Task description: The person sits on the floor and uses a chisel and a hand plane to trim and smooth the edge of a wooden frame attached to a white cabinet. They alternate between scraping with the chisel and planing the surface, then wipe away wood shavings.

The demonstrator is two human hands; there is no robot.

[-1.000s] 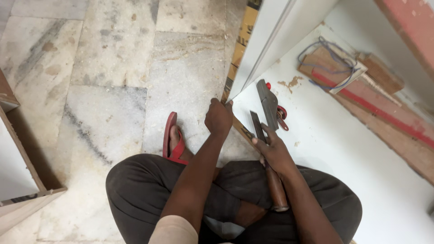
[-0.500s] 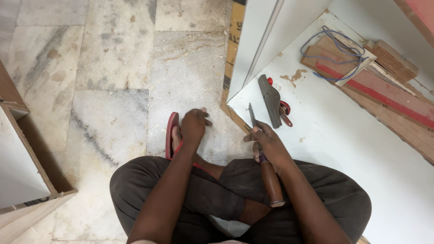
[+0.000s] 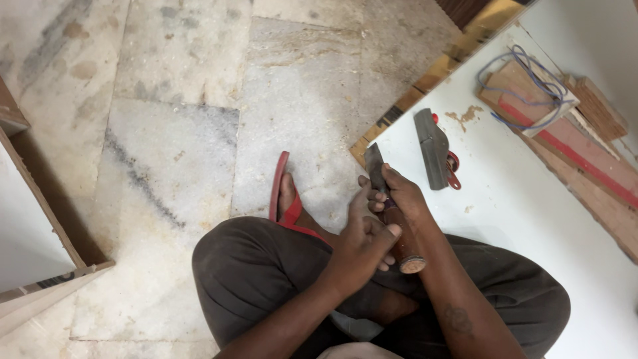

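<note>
I sit cross-legged on a marble floor at the edge of a white board (image 3: 531, 199). My right hand (image 3: 402, 196) grips a chisel (image 3: 374, 166) with a flat steel blade and a brown wooden handle (image 3: 407, 249); the blade tip rests at the board's near corner. My left hand (image 3: 362, 239) has come in beside it, fingers curled against the right hand and the handle. A grey block plane (image 3: 432, 147) lies on the board just beyond the chisel, with a red-handled tool (image 3: 453, 161) under it.
A red sandal (image 3: 282, 193) is on my foot beside my knee. Wooden offcuts with a red strip (image 3: 565, 143) and a loop of blue wire (image 3: 525, 86) lie at the board's far right. A white cabinet panel with brown edge (image 3: 33, 219) stands at the left.
My left hand has moved from near the sandal across to the right hand and the chisel handle. The view has shifted, and the right hand keeps its hold on the chisel.
</note>
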